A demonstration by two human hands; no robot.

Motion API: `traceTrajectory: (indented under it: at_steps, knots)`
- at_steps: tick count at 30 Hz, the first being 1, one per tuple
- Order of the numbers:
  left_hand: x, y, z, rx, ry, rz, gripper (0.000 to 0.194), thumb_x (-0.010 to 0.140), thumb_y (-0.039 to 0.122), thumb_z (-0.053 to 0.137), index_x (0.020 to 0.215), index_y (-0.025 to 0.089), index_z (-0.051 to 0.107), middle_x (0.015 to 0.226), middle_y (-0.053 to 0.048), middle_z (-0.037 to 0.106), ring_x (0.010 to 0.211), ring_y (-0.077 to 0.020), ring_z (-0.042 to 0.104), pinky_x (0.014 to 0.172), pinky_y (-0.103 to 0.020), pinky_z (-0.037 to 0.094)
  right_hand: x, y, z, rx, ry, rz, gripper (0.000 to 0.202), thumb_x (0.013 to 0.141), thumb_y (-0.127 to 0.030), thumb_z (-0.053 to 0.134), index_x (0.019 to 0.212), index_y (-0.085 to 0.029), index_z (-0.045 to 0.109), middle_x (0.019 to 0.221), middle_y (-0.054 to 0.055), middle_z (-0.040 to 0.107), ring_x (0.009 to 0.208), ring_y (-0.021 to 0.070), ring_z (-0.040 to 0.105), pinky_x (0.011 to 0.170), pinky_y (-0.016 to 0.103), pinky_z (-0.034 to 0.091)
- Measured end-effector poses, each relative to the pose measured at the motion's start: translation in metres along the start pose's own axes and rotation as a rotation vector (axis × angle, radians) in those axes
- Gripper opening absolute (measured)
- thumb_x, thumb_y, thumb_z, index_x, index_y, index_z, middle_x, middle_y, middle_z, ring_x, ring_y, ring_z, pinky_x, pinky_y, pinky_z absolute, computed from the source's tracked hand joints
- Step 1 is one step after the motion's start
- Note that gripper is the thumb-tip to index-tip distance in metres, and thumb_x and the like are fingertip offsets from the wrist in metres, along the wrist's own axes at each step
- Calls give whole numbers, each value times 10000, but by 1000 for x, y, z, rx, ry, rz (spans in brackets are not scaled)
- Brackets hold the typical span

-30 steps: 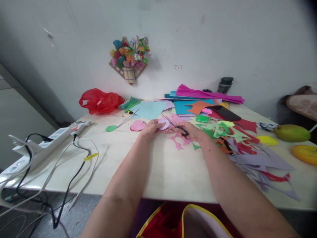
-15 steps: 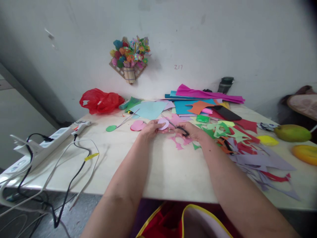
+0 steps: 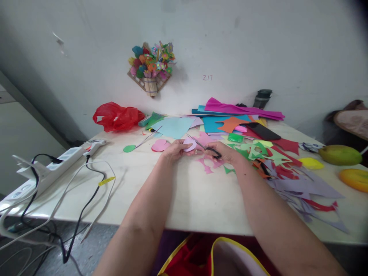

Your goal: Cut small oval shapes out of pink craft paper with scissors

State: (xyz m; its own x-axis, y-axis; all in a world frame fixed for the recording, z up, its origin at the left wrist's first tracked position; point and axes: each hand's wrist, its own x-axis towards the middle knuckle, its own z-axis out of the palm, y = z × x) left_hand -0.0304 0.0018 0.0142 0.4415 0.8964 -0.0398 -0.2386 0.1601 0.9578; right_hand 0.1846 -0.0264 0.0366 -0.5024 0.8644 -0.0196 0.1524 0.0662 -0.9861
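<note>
A small light purple piece of paper (image 3: 189, 144) with a rounded edge is pinched in my left hand (image 3: 176, 149), above the middle of the table. My right hand (image 3: 222, 151) is closed round the dark handles of a pair of scissors (image 3: 212, 152). Their blades point up and left, beside the paper's right edge. Pink rounded pieces (image 3: 160, 145) lie left of my left hand, and a green round piece (image 3: 129, 148) rests farther left near a thin stick (image 3: 149, 136). Pink scraps (image 3: 207, 167) lie just below the scissors.
Paper scraps (image 3: 296, 184) spread over the right side near two fruits (image 3: 339, 154). Coloured sheets (image 3: 175, 127) and a black phone (image 3: 263, 131) lie at the back. A red plastic bag (image 3: 116, 117) is back left; a power strip (image 3: 54, 168) with cables lines the left edge.
The scissor handles in my right hand have shifted very slightly to the right. My left hand and the purple paper look nearly unmoved.
</note>
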Motion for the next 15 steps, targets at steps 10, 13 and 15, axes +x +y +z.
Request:
traceTrajectory:
  at_steps: [10,13,15]
  knots:
    - [-1,0,3,37,-2,-29,256,714,164,707,924,23,665,663,-134,692,590,-189,677,486,-200,515,-1,1,1,9,11,58,296,707,-409,635,596,-178,487,412,-42,437,337,73,378,329,218,261]
    - [-1,1,3,45,-4,-29,262,709,166,709,927,27,669,675,-137,695,588,-189,675,490,-202,512,-1,0,2,-17,12,58,289,695,-393,651,593,-178,487,406,-43,445,328,71,375,326,219,256]
    - [-2,1,4,49,-5,-29,261,712,165,703,932,29,671,683,-139,698,583,-185,673,495,-204,512,-1,-1,2,-28,19,38,288,690,-388,658,591,-178,486,406,-41,450,331,73,382,326,219,257]
